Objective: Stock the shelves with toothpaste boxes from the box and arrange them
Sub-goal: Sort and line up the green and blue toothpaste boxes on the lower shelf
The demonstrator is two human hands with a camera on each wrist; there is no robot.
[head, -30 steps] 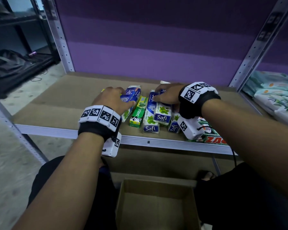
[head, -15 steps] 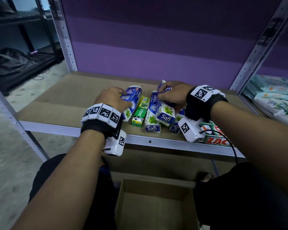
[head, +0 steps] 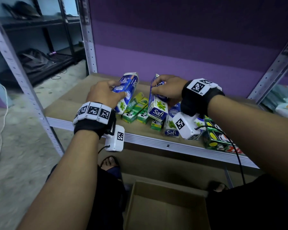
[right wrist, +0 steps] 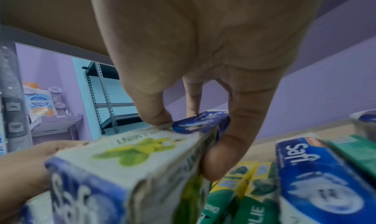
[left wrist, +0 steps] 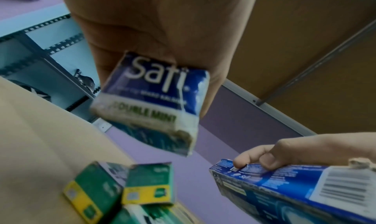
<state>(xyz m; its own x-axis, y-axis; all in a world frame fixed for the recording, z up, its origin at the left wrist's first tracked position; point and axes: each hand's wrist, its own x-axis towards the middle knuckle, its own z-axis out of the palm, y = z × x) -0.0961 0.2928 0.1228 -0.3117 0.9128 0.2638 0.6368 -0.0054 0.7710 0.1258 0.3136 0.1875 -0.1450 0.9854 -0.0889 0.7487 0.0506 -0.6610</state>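
Your left hand [head: 105,95] grips a blue-and-white Safi Double Mint toothpaste box [head: 125,90], fingers curled round its near end, raised off the shelf board [head: 65,103]. Your right hand [head: 169,86] pinches a second Safi box [head: 156,103] between thumb and fingers, tilted with its far end up. Between and below your two grips lie three small green-and-yellow Darlie boxes [head: 136,110]. Under your right wrist rests one more Safi box [head: 170,128], with dark green boxes [head: 216,138] beyond it. The open cardboard box [head: 166,206] sits on the floor below.
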